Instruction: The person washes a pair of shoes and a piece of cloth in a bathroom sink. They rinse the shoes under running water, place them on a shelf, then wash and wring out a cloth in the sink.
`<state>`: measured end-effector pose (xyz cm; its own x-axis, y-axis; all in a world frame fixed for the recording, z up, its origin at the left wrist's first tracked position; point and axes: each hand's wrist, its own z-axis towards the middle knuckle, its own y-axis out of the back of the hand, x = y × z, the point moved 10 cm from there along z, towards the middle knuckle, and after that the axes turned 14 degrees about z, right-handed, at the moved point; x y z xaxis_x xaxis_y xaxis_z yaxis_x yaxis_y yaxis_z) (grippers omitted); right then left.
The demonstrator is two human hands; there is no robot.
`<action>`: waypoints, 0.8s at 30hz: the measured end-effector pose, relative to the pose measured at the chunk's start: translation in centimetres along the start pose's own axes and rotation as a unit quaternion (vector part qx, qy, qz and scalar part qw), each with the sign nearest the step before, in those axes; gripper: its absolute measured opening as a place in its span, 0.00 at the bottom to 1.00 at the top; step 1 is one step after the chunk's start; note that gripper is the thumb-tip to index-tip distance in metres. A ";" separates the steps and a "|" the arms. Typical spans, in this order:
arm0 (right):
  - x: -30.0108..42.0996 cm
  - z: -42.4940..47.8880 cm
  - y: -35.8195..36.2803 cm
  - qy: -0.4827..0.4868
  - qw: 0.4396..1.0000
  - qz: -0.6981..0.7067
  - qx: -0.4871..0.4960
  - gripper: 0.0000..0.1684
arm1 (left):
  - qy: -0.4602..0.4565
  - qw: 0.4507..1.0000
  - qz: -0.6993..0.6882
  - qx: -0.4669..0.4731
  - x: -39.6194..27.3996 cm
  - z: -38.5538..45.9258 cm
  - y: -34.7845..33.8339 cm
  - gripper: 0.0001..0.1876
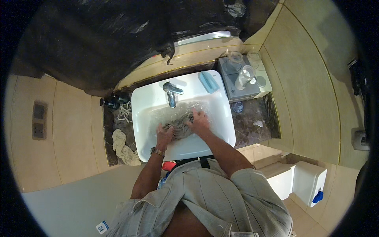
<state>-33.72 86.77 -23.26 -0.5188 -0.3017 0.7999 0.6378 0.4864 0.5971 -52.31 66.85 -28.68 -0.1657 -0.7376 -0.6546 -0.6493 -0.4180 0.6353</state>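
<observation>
A wet grey cloth or bundle of strands (184, 126) lies in cloudy water in the white washbasin (148, 152). My left hand (164, 136) rests on its left end, fingers bent; a metal-banded watch is on that wrist. My right hand (199, 121) touches the bundle's upper right part, with its fingers spread. Whether either hand grips the bundle, I cannot tell, since water and suds hide some fingertips. Above the water stands a chrome tap (171, 93). On the basin's back right corner lies a light-blue plastic object (209, 82).
Glass jars (245, 77) stand on a grey box (237, 94) right of the basin. Left of it, a cream cloth (124, 149), white cord (125, 112) and dark bottles (111, 102) lie on the dark stone counter (251, 124). Black plastic sheeting (97, 38) hangs above.
</observation>
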 end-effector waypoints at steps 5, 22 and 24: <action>-1.8 0.4 -7.9 -0.114 0.969 0.171 0.134 0.36 | 0.036 0.959 -0.215 0.178 -6.0 -1.8 -1.4 0.31; 10.7 1.5 -6.6 -0.017 0.997 0.059 -0.037 0.27 | -0.233 0.935 -0.190 0.186 -4.9 3.0 -2.8 0.26; 9.0 1.7 -4.6 -0.019 0.996 0.030 -0.076 0.24 | -0.126 0.946 -0.224 0.198 -3.0 3.9 -4.0 0.25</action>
<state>-42.31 83.19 -18.88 -0.4966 -0.2426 0.8334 0.7456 0.3724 0.5526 -52.07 72.77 -30.89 0.0520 -0.3627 -0.9304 -0.9153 -0.3899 0.1008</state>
